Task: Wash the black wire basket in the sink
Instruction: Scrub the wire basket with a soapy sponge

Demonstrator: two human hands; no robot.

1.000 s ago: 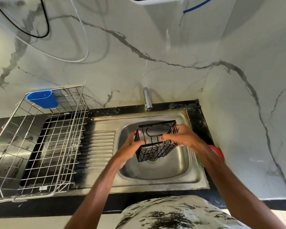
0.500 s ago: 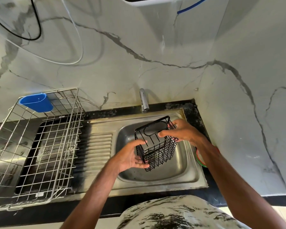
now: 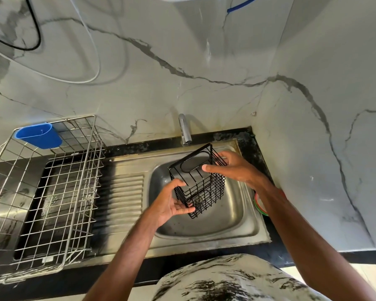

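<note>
Holding the black wire basket (image 3: 201, 181) above the bowl of the sink (image 3: 237, 227), I see everything through the one head view. The basket is in the air, clear of the steel, tilted with its slotted panel up towards the tap (image 3: 185, 131) and one lower corner pointing down at the basin. My left hand (image 3: 172, 203) cups that lower corner with the fingers curled under the wire. My right hand (image 3: 232, 168) grips the upper edge, thumb across the front and fingers behind. I can see no water coming from the tap.

Thin wire gives little to hold, so I judge the main risk is a slip. If I wet or soap the basket while turning it like this, it could twist out of my fingers and clatter into the bowl. Its top corner also sits close under the tap and could knock the spout if I lift. The steel dish rack (image 3: 52, 192) with its blue cup (image 3: 39, 135) stands well apart on the worktop (image 3: 255, 146) to the left, out of harm's way.

Compared with a second ago, the basket has swung from lying nearly flat to standing much steeper, and my left hand has slid from its side down to the bottom corner.
</note>
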